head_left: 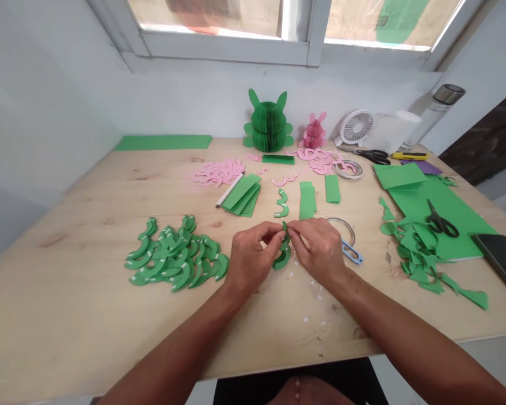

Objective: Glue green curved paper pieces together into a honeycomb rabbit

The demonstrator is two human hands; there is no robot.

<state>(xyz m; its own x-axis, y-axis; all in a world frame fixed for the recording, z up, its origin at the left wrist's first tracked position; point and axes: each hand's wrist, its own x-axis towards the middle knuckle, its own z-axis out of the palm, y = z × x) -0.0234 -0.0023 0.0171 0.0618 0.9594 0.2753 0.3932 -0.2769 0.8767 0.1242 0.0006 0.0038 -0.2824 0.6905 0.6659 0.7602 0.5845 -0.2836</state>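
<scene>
My left hand (253, 252) and my right hand (319, 246) meet at the middle of the table, both closed in a pinch. Between their fingertips they hold the top of a curved green paper cutout (282, 259), whose scalloped lower part hangs down toward me. Just beyond lies another wavy green cutout (281, 203) with small white patches. To the left of my left hand spreads a pile of green cutouts (179, 256), also marked with white patches. Beside my right hand are a roll of tape (351, 229) and a blue cutter (352, 253).
Green paper scraps (419, 256), black scissors (436, 219) and a phone (500, 256) occupy the right side. Folded green papers (241, 195) and pink cutouts (220, 172) lie farther back. Against the wall stand a green honeycomb paper figure (269, 126), a pink one (314, 132) and a small fan (356, 127).
</scene>
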